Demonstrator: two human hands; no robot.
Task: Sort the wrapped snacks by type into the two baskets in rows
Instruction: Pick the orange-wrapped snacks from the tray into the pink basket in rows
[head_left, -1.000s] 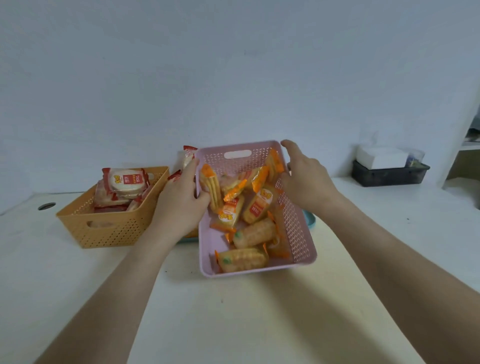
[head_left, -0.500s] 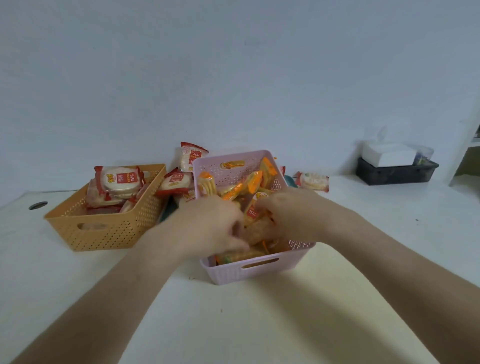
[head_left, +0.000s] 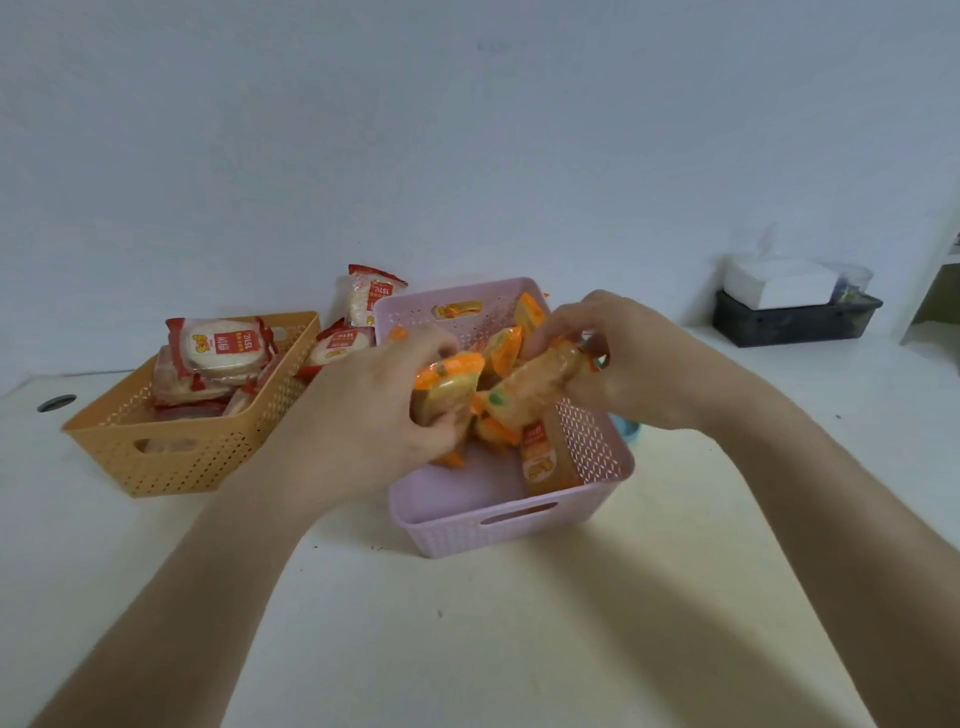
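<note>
While red packs (head_left: 223, 345) read "1916", both hands' grip clasps orange snacks (head_left: 535, 384) over the pink basket (head_left: 498, 530).

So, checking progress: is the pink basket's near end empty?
Yes. The pink basket shows bare floor there; both hands hold orange-wrapped snacks above it.

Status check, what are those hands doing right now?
Left hand, right hand each grip an orange snack above pink basket. Nothing in the way.
</note>
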